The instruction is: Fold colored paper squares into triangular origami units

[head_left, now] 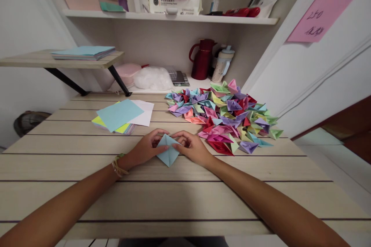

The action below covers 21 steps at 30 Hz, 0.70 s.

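Observation:
A light blue sheet of origami paper (pixel 168 157), folded into a small diamond with creases across its face, is held just over the table in front of me. My left hand (pixel 147 146) pinches its left side, thumb on top and fingers curled behind. On the opposite side my right hand (pixel 193 147) grips it the same way, the thumb lying near the middle. Both sets of fingertips are partly hidden behind the paper. To the right of my right hand spreads a heap of folded paper boats (pixel 226 117) in many colours.
Loose coloured paper sheets (pixel 120 115) lie left of my hands. More paper (pixel 84 52) rests on a small raised shelf (pixel 26 61). Behind the boats stand a dark red jug (pixel 203 60) and a pale bottle (pixel 222 63). A pink note (pixel 323 15) hangs on the right wall.

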Each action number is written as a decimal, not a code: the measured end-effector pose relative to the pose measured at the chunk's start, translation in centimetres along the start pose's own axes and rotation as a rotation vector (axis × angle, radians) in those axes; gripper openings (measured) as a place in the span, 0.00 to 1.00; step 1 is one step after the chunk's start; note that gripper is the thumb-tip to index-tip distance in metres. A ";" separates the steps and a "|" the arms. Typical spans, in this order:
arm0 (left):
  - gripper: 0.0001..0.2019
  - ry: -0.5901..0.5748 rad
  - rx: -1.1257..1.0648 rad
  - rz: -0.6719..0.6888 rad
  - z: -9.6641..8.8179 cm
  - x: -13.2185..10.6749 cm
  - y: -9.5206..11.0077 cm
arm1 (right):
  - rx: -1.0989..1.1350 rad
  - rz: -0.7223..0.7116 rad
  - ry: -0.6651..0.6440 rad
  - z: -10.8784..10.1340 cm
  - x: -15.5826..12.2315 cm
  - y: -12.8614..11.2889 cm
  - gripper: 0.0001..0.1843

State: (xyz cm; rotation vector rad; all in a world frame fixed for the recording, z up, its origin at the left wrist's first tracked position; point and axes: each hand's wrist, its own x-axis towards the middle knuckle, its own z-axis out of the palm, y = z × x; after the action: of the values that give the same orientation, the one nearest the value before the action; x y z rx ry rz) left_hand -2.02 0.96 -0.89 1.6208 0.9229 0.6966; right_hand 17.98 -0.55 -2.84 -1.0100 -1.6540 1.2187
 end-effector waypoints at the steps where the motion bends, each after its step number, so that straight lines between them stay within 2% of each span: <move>1: 0.22 -0.006 0.002 0.001 0.0 0.0 0.0 | -0.003 -0.001 0.001 0.0 0.0 0.0 0.18; 21: 0.19 -0.029 0.044 0.030 0.2 -0.1 0.1 | -0.020 -0.006 0.007 0.1 -0.1 0.0 0.18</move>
State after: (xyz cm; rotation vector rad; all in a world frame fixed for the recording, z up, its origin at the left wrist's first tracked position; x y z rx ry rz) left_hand -1.86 0.79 -0.81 1.6825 0.9002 0.6762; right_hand 17.96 -0.62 -2.90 -1.0196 -1.6655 1.1960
